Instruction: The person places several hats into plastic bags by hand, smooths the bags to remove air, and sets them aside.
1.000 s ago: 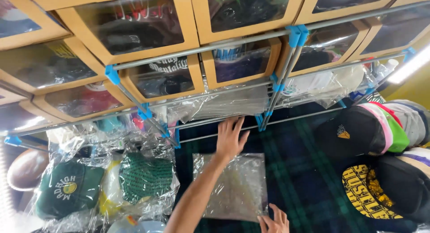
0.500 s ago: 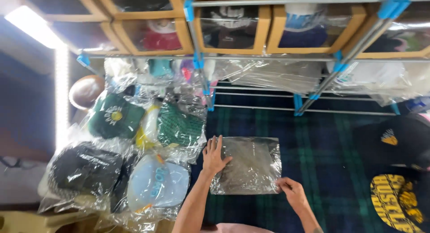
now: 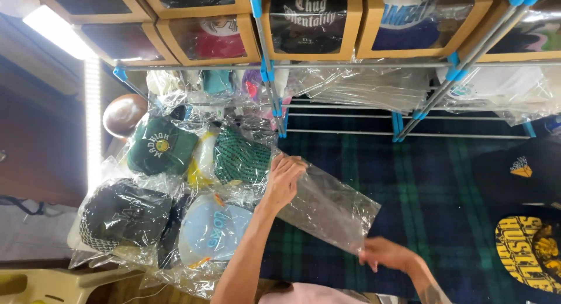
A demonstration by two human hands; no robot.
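Clear plastic bag [image 3: 327,207] up off the plaid blanket [image 3: 444,181], pinched at two opposite ends.
I read the bag as near weightless, limp and slick; it crinkles and sags in the middle, so I'd grip it at the edges or corners, not the face. My left hand [image 3: 284,180] has fingers curled closed over the upper-left edge, pinching film. My right hand [image 3: 388,256] is closed on the lower-right corner, thumb against fingers. The bag hangs tilted between them, stretched diagonally, empty as far as I can tell. Bagged caps [image 3: 175,193] lie piled just left of my left hand; the wire rack [image 3: 350,114] with more flat bags sits beyond. A black cap [image 3: 526,245] lies well apart at right.
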